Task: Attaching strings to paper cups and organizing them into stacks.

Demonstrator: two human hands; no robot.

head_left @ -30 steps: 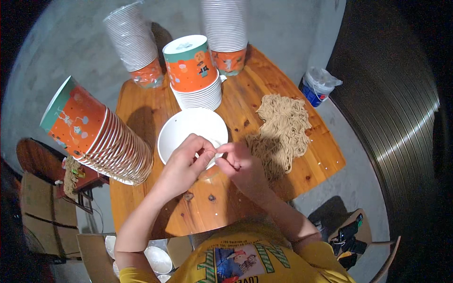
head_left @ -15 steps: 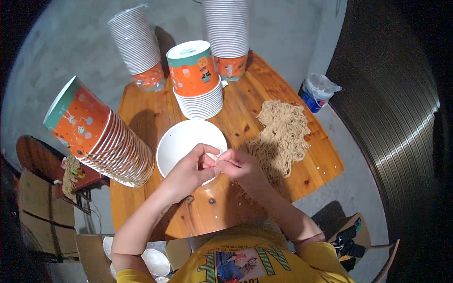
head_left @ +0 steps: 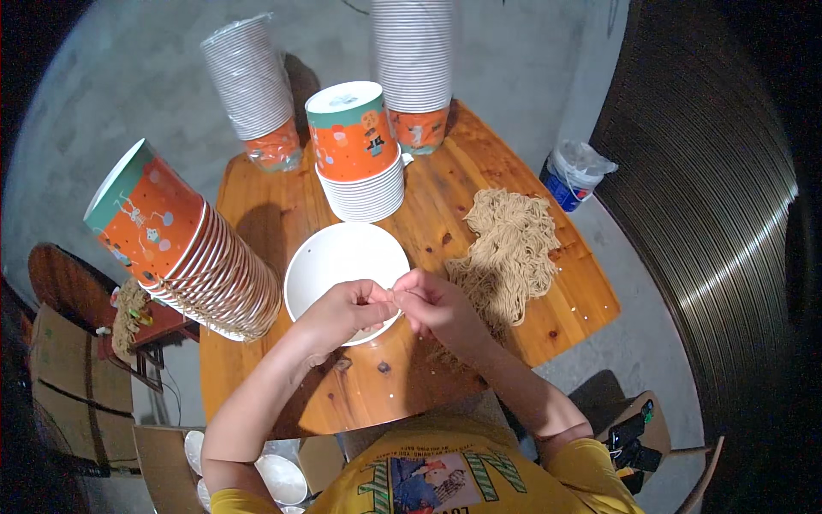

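Note:
Over the near right rim of a white paper tub, my left hand and my right hand meet with fingertips pinched together. Whatever lies between the fingertips is too small to make out. The tub stands mouth up, with a small dark hole high in its far left wall. To the right of my hands lies a loose heap of tan cord. A leaning stack of orange and green paper tubs stands at the left, with tan cords strung along its rims.
Upside-down nested tubs stand beyond the white tub on the wooden table. Two plastic-wrapped stacks of tubs, one at far left and a taller one, rise at the back. A blue bucket sits on the floor at right.
My hands have drawn closer together, and the right fingers have curled in more. The pale bit between the fingertips shows less now. The view has shifted slightly.

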